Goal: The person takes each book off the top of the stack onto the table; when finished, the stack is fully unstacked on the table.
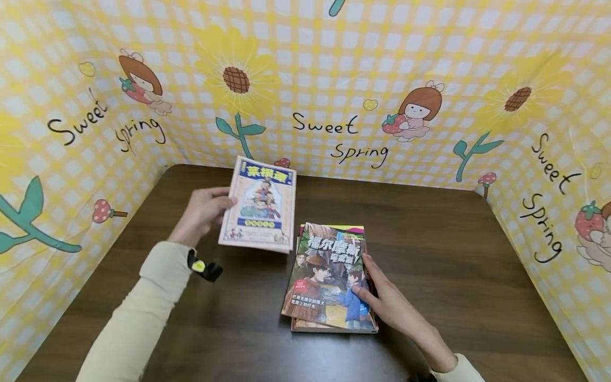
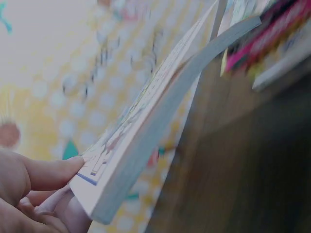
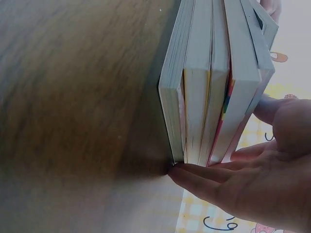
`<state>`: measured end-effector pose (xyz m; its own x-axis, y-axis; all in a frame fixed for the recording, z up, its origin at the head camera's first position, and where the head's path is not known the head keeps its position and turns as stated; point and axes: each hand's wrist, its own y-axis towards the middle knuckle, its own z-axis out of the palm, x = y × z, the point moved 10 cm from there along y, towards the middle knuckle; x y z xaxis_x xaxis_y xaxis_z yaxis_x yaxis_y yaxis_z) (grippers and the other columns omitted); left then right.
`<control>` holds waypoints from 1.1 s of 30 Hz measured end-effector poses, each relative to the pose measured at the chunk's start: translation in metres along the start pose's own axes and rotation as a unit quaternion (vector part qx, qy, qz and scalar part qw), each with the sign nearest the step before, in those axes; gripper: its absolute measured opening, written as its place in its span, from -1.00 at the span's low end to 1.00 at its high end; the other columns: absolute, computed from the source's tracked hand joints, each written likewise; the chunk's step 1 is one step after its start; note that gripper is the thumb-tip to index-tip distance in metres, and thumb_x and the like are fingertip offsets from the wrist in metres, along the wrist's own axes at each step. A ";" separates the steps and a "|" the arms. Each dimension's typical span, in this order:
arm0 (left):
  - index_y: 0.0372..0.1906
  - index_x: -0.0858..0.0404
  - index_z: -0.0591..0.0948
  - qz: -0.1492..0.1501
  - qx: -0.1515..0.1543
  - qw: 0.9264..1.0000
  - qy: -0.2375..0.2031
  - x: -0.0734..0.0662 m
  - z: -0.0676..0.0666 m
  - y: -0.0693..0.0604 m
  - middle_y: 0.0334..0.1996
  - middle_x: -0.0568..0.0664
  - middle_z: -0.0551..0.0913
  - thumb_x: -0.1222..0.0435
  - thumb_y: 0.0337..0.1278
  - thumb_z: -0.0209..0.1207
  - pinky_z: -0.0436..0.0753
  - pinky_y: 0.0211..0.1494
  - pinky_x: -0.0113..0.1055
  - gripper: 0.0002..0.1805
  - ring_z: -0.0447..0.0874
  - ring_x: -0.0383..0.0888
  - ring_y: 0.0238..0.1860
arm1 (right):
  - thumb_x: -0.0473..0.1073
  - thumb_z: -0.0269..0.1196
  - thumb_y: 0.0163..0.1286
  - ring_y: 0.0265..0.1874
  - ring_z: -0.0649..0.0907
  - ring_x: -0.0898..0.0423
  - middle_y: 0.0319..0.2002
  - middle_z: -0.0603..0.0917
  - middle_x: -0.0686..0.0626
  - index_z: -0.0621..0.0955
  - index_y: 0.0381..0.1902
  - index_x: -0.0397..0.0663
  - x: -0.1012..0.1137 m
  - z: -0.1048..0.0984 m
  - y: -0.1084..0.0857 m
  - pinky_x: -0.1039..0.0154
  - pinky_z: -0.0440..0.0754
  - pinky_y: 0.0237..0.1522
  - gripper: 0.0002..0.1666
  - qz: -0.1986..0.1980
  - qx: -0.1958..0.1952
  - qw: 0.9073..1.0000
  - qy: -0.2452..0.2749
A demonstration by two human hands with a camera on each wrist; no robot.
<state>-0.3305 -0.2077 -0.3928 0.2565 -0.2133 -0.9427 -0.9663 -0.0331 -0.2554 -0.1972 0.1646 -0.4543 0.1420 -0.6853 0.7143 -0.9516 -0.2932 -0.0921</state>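
Note:
My left hand pinches a pale paperback book by its left edge, with the thumb on the front cover. This book is tilted above the table, its blue title band at the top; in the left wrist view its page edges bow slightly. To the right lies a stack of several books, topped by a comic-style book with white Chinese lettering. My right hand rests against the stack's right side, thumb on the top cover. In the right wrist view, its extended fingers touch the stacked books' edges.
A dark brown wooden table lies beneath everything. Yellow checked cloth with flowers and "Sweet Spring" lettering encloses its back and both sides. A black wrist strap sits on the left wrist.

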 end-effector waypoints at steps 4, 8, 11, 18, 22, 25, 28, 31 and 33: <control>0.37 0.41 0.32 -0.018 -0.019 1.000 0.011 0.017 -0.022 0.035 -0.34 0.00 0.68 0.32 0.33 0.10 0.65 -0.36 -0.32 -0.45 0.69 -0.23 -0.46 | 0.12 0.13 0.43 0.44 0.07 -0.17 0.50 -0.03 -0.24 -0.06 0.54 -0.08 0.002 0.002 0.000 -0.17 0.12 0.35 -0.05 -0.007 0.001 1.000 0.001; 0.37 0.49 0.27 -0.043 -0.028 0.998 0.022 0.042 -0.029 0.061 -0.26 0.12 0.65 0.39 0.32 0.07 0.66 -0.36 -0.30 -0.44 0.66 -0.23 -0.46 | 0.10 0.13 0.43 0.44 0.08 -0.17 0.50 -0.02 -0.23 -0.06 0.54 -0.05 0.002 0.005 -0.001 -0.17 0.13 0.34 -0.06 -0.004 0.005 1.000 0.004; 0.30 0.55 0.33 -0.033 -0.045 0.996 0.066 0.048 -0.030 0.073 -0.08 0.33 0.60 0.42 0.30 0.06 0.66 -0.31 -0.28 -0.48 0.66 -0.14 -0.36 | 0.09 0.14 0.43 0.44 0.08 -0.17 0.50 -0.02 -0.23 -0.05 0.54 -0.05 0.001 0.005 -0.002 -0.17 0.13 0.35 -0.07 -0.001 0.004 1.000 0.008; -0.63 0.37 0.40 0.041 -0.128 0.933 0.333 0.022 -0.034 0.096 -0.68 0.10 0.33 0.49 0.01 -0.07 0.28 -0.52 -0.22 -0.82 0.19 -0.04 -0.60 | 0.09 0.14 0.43 0.44 0.09 -0.14 0.51 -0.02 -0.20 -0.05 0.54 -0.02 -0.002 0.004 -0.001 -0.15 0.13 0.36 -0.07 0.007 0.001 1.000 0.006; -0.49 0.45 0.42 0.037 -0.142 0.903 0.404 0.022 -0.029 0.112 -0.52 0.33 0.51 0.44 0.16 -0.07 0.52 -0.39 0.07 -0.83 0.51 0.27 -0.46 | 0.10 0.14 0.43 0.44 0.10 -0.14 0.51 -0.02 -0.18 -0.05 0.55 0.02 -0.002 0.002 0.000 -0.15 0.14 0.35 -0.07 0.011 -0.006 1.000 0.013; -0.15 0.58 0.51 0.032 -0.144 0.881 0.449 0.027 -0.024 0.120 -0.14 0.52 0.53 0.41 0.21 -0.05 0.52 -0.10 0.23 -0.73 0.51 0.44 -0.10 | 0.11 0.14 0.43 0.44 0.10 -0.14 0.51 -0.01 -0.18 -0.05 0.55 0.03 -0.003 0.000 0.001 -0.16 0.13 0.35 -0.07 0.013 -0.012 1.000 0.015; 0.02 0.62 0.47 0.027 -0.135 0.861 0.489 0.033 -0.019 0.118 -0.02 0.57 0.44 0.42 0.24 -0.05 0.46 0.02 0.26 -0.64 0.41 0.47 0.01 | 0.11 0.14 0.42 0.44 0.10 -0.14 0.51 -0.01 -0.18 -0.05 0.54 0.03 -0.003 0.000 0.001 -0.16 0.13 0.35 -0.07 0.015 -0.012 1.000 0.015; 0.02 0.61 0.47 0.050 -0.131 0.849 0.510 0.028 -0.011 0.108 0.03 0.57 0.36 0.44 0.24 -0.03 0.45 0.00 0.28 -0.66 0.31 0.48 0.08 | 0.12 0.14 0.43 0.44 0.08 -0.14 0.51 -0.02 -0.18 -0.06 0.54 0.02 -0.003 0.000 0.001 -0.16 0.12 0.36 -0.07 0.013 -0.010 1.000 0.017; 0.00 0.60 0.48 0.083 -0.125 0.849 0.507 0.019 -0.002 0.098 0.02 0.56 0.34 0.46 0.24 -0.04 0.47 -0.05 0.29 -0.69 0.29 0.48 0.08 | 0.12 0.13 0.43 0.45 0.07 -0.13 0.51 -0.03 -0.18 -0.06 0.54 0.01 -0.003 -0.001 0.001 -0.16 0.11 0.36 -0.06 0.013 -0.009 1.000 0.019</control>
<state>-0.4201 -0.2174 -0.4352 0.0862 -0.9620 -0.2589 -0.9944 -0.0990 0.0368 -0.1987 0.1670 -0.4565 0.1073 -0.6667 0.7376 -0.9596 -0.2636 -0.0986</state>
